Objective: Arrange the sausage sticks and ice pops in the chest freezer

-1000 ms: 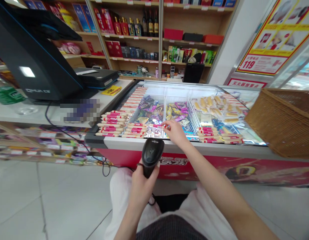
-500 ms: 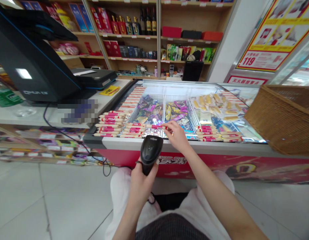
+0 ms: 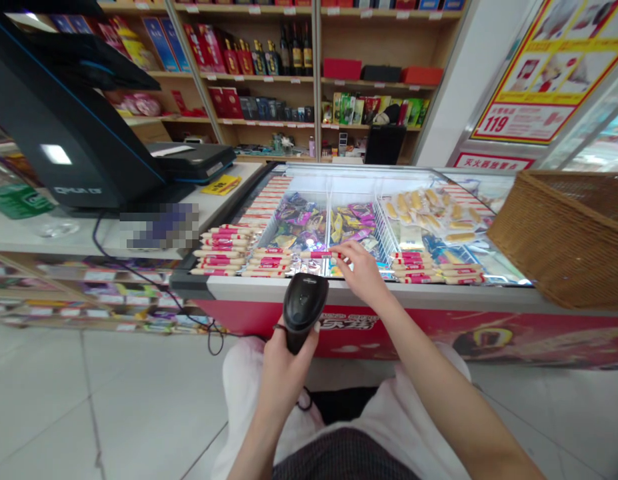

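My left hand [image 3: 286, 363] is wrapped round the handle of a black barcode scanner [image 3: 305, 303], whose head points away from me toward the freezer. At the freezer's near edge, my right hand [image 3: 363, 270] pinches the right end of a wrapped sausage stick [image 3: 316, 255] with a red label. Similar sausages lie on the freezer top in a left stack [image 3: 219, 257], a smaller pile [image 3: 266, 262] beside the held one, and a right pile [image 3: 413, 267]. The scanner's head is just below the held sausage, apart from it.
Under the freezer's glass top [image 3: 359, 180] are bagged frozen goods. A wicker basket [image 3: 553, 247] stands at the right. On the left counter are a dark checkout terminal [image 3: 89, 153] and a cable [image 3: 133, 270]. Stocked shelves [image 3: 259, 80] line the back.
The right hand has shifted very slightly right, still pinching the sausage. The scanner in the left hand has barely moved. The view has tilted a little.
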Tool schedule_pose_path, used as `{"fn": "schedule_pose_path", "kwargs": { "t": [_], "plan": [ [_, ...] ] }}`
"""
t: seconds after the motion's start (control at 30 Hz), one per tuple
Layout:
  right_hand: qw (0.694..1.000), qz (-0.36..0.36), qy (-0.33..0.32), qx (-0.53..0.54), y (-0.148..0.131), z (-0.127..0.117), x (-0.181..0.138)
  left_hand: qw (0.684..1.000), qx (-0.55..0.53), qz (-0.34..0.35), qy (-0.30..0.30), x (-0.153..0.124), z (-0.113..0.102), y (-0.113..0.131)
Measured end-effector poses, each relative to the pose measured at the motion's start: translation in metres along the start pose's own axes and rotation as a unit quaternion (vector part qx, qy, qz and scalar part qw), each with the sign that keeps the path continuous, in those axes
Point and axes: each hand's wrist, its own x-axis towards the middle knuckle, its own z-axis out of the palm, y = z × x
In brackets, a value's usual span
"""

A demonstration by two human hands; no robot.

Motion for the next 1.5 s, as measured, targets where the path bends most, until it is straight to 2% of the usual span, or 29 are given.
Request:
{"fn": "schedule_pose_path", "kwargs": {
  "t": [0.13, 0.23, 0.33, 0.43, 0.53, 0.63, 0.73, 0.87, 0.97, 1.1, 1.3, 1.5],
  "plan": [
    [0.992, 0.01, 0.021, -0.126, 0.027, -0.052, -0.005, 1.0, 0.003, -0.003, -0.008, 0.0, 0.001, -0.001],
    [0.974, 0.038, 0.036, -0.219, 0.063, -0.095, -0.014, 1.0, -0.007, -0.003, -0.018, 0.0, 0.004, 0.0],
    [0.958, 0.06, 0.035, -0.279, 0.098, -0.127, -0.027, 1.0, -0.007, -0.002, -0.021, 0.0, 0.007, 0.001],
    [0.948, 0.073, 0.015, -0.308, 0.118, -0.144, -0.039, 1.0, -0.001, -0.003, -0.026, 0.0, 0.01, 0.002],
    [0.948, 0.08, 0.033, -0.306, 0.119, -0.147, -0.042, 0.999, -0.001, -0.009, -0.037, 0.0, 0.012, 0.0],
    [0.956, 0.07, 0.072, -0.277, 0.107, -0.134, -0.033, 0.999, -0.002, -0.004, -0.047, 0.001, 0.012, -0.003],
    [0.973, 0.053, 0.07, -0.216, 0.083, -0.104, -0.016, 0.999, -0.006, 0.007, -0.041, 0.0, 0.01, -0.005],
    [0.994, 0.021, -0.006, -0.104, 0.043, -0.039, 0.008, 1.0, -0.004, -0.001, -0.013, -0.001, 0.005, -0.005],
    [0.996, 0.01, -0.075, -0.04, 0.014, 0.015, 0.025, 1.0, 0.009, -0.006, -0.014, -0.002, 0.0, -0.006],
    [0.992, 0.011, -0.121, -0.045, -0.012, 0.067, 0.048, 1.0, 0.02, 0.001, -0.011, 0.0, -0.006, -0.008],
    [0.984, -0.005, -0.137, -0.113, -0.022, 0.093, 0.073, 1.0, 0.027, 0.002, 0.004, 0.002, -0.013, -0.01],
    [0.992, 0.038, -0.111, -0.04, -0.017, 0.102, 0.074, 1.0, 0.011, -0.008, 0.001, 0.001, -0.011, -0.009]
  ]
}}
